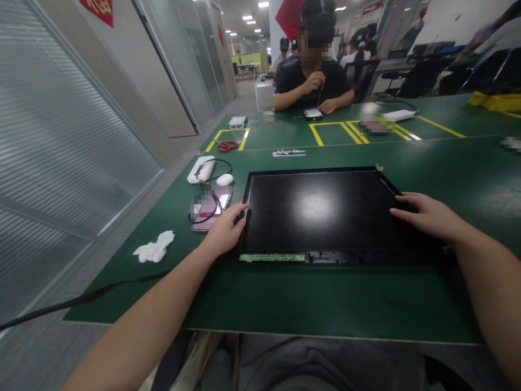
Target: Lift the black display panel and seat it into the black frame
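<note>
A black LCD screen panel point(285, 212) lies flat on the green table in front of me, a bright glare on its face. Along its near edge a narrow green circuit board point(272, 258) is exposed on the left part. My left hand point(228, 225) grips the panel's left edge, thumb and fingers at the rim. At the opposite side my right hand point(427, 214) holds the right edge between thumb and fingers. What lies beneath the panel is hidden.
Left of the panel are a phone point(211, 209), a white power bank point(201, 169) with black cable, a white mouse-like object point(224, 180) and crumpled tissue point(154, 247). Farther off lie red-handled scissors point(227, 146) and small parts point(288, 153). A person point(313, 81) sits opposite, hands over a small device.
</note>
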Tool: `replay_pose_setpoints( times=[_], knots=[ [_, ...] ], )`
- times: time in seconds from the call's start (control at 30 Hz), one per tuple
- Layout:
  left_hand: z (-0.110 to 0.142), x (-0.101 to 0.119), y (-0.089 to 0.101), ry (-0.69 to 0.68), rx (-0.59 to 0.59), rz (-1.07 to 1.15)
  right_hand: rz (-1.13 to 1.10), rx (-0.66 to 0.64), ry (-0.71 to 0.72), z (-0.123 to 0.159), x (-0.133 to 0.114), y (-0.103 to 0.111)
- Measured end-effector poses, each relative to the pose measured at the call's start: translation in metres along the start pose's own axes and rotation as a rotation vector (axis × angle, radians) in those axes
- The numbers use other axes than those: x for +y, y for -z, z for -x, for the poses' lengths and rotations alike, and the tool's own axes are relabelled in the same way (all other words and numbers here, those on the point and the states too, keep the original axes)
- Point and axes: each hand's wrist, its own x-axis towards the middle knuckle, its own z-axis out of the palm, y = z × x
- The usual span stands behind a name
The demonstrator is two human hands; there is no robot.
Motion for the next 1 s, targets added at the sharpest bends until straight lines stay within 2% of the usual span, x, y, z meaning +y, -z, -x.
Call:
replay_pose_setpoints(
  times=[0.07, 0.17, 0.37, 0.47, 0.63, 0.77, 1.0],
  knots=[
    [0.0, -0.001, -0.001, 0.002, 0.027, 0.057, -0.015, -0.05, -0.037, 0.0, -0.001, 0.001],
    [-0.002, 0.0, -0.004, 0.043, 0.072, 0.204, -0.035, -0.056, -0.049, 0.0, -0.001, 0.002],
    [-0.003, 0.015, -0.006, 0.242, 0.149, 0.844, -0.064, -0.042, -0.054, -0.001, 0.002, 0.0],
    [-0.002, 0.025, -0.004, 0.355, 0.198, 0.996, -0.055, -0.061, -0.069, -0.002, 0.002, 0.001],
    [-0.003, 0.032, -0.004, 0.478, 0.297, 1.129, -0.047, -0.076, -0.075, -0.002, -0.001, 0.004],
    [-0.003, 0.031, -0.006, 0.57, 0.297, 1.144, -0.056, -0.062, -0.062, -0.002, 0.0, 0.004],
    [-0.001, 0.027, -0.009, 0.542, 0.231, 1.161, -0.059, -0.032, -0.048, -0.002, 0.004, 0.0]
  ],
)
